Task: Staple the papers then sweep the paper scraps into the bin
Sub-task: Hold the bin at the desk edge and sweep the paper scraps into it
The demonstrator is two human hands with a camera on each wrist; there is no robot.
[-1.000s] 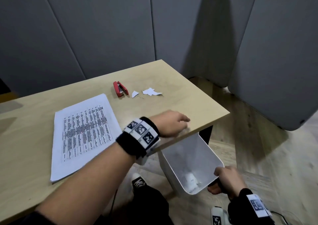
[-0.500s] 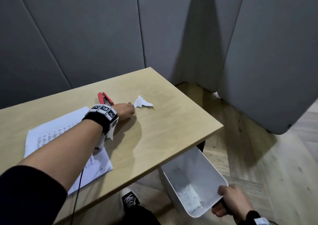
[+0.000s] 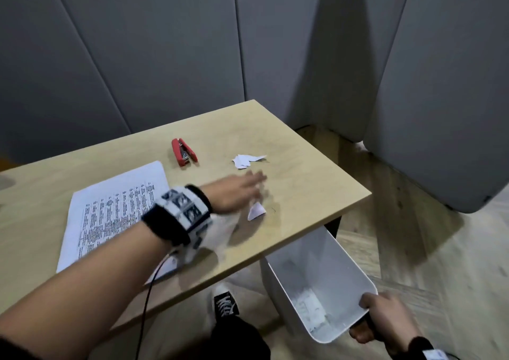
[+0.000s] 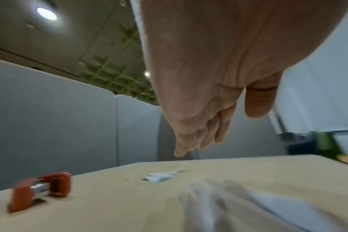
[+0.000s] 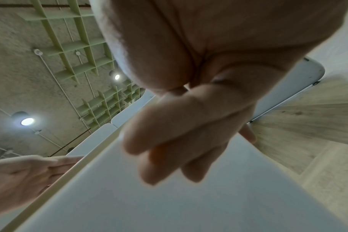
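My left hand (image 3: 242,191) hovers flat over the wooden table (image 3: 303,194), fingers straight and blurred with motion, beside a small white paper scrap (image 3: 256,210). A second cluster of scraps (image 3: 246,160) lies further back; the left wrist view shows these scraps (image 4: 159,176) ahead of the fingers (image 4: 191,141). The red stapler (image 3: 183,152) lies behind the printed papers (image 3: 113,210). My right hand (image 3: 385,321) grips the rim of the white bin (image 3: 316,282), tilted below the table's front edge, with white scraps inside. In the right wrist view the fingers (image 5: 169,141) curl on the bin wall (image 5: 169,204).
Grey padded partitions (image 3: 165,56) enclose the table at the back and right. A wooden floor (image 3: 427,249) spreads to the right. My black shoe (image 3: 225,304) stands under the table edge beside the bin. A thin cable (image 3: 146,304) hangs from my left wrist.
My left hand has swept from beside the stapler toward the front right, dragging one scrap along with it. The bin in my right hand has stayed below the table edge.
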